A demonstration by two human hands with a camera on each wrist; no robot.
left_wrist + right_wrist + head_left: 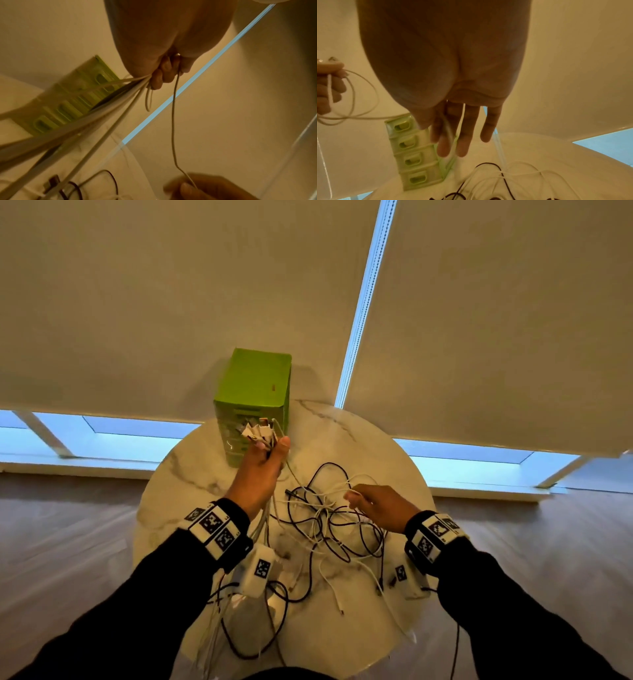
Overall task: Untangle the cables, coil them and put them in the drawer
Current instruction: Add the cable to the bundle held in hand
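Looks like you're in a home or apt room tbh: round marble-look table [342, 422], roller blinds [171, 302] pulled low over windows [130, 436], wood-look floor [68, 542], little green drawer unit [253, 385].

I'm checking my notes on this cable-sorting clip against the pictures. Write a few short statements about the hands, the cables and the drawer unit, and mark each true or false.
1. The left hand grips a bundle of cable ends. True.
2. The drawer unit is blue. False: it is green.
3. The right hand pinches a white cable. True.
4. All cables are already coiled. False: a tangle of white and dark cables lies loose on the table.
5. The drawer unit lies on the floor. False: it stands upright on the table, at its far edge.
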